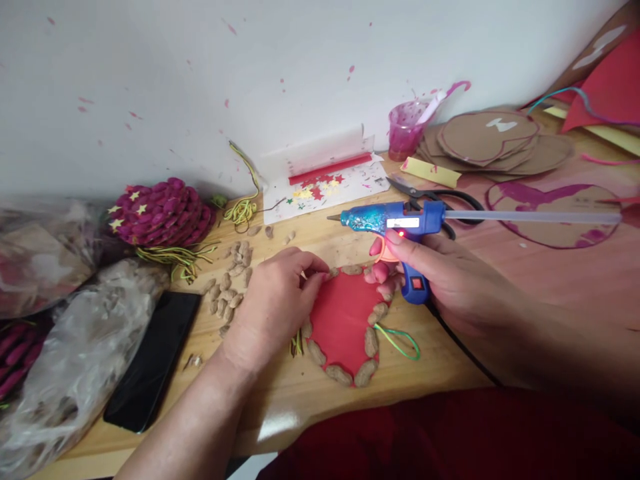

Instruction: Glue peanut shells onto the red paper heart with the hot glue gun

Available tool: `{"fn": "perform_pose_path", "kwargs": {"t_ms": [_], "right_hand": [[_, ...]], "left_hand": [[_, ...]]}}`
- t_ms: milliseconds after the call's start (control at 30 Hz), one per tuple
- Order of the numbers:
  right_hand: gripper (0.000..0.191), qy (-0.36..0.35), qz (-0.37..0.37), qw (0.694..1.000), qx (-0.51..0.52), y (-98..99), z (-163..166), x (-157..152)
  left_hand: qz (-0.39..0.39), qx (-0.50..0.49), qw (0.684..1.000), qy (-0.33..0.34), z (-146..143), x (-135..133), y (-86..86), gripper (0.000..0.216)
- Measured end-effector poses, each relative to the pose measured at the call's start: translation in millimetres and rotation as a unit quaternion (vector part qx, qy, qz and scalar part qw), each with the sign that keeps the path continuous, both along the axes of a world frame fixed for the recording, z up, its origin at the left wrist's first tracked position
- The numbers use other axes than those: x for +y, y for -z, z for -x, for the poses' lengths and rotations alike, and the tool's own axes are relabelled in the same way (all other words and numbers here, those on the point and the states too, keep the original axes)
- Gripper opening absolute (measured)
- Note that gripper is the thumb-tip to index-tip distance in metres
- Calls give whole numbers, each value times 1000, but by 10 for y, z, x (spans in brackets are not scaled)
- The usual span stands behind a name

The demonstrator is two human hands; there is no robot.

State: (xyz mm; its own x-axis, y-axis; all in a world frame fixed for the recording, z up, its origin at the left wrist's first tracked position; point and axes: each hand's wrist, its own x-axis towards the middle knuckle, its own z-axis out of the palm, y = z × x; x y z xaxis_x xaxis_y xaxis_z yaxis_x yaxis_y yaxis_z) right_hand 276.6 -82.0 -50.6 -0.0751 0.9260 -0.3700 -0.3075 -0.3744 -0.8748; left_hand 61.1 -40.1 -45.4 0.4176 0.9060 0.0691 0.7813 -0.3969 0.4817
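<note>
Red piece: the red shape lies flat on the wooden table right in front of you, with peanuts edging its near, right and far sides; your left hand hides part of the left edge.
Left hand: your left hand has its fingers drawn narrow at the far left edge of the piece. A peanut shows just beside the tips, but you cannot tell from here whether it is held or only pressed.
Right hand: your right hand is wrapped around the glue gun, its lower fingertips near the far right edge.
Nozzle: it points left, over the far side of the piece; best keep the hot tip off your left fingers as you place nuts.
Peanut seating: the step looks like fixing nuts around the rim, so press each one evenly and hold briefly while the glue sets.
Nut pile: loose peanuts lie left of your left hand, within easy reach; similar sizes should give a neater edge.
Green loop: the green cord sticks out at the right; keep glue off it.
Black cable: the cable trails nearward from the gun; leave it slack.
</note>
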Motion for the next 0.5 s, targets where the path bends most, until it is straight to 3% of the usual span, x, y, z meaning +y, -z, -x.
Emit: {"fn": "perform_pose_path", "kwargs": {"t_ms": [500], "right_hand": [[36, 10, -2, 1000, -5, 31, 8, -9]], "left_hand": [[-20, 2, 1000, 7, -30, 0, 58, 13]]}}
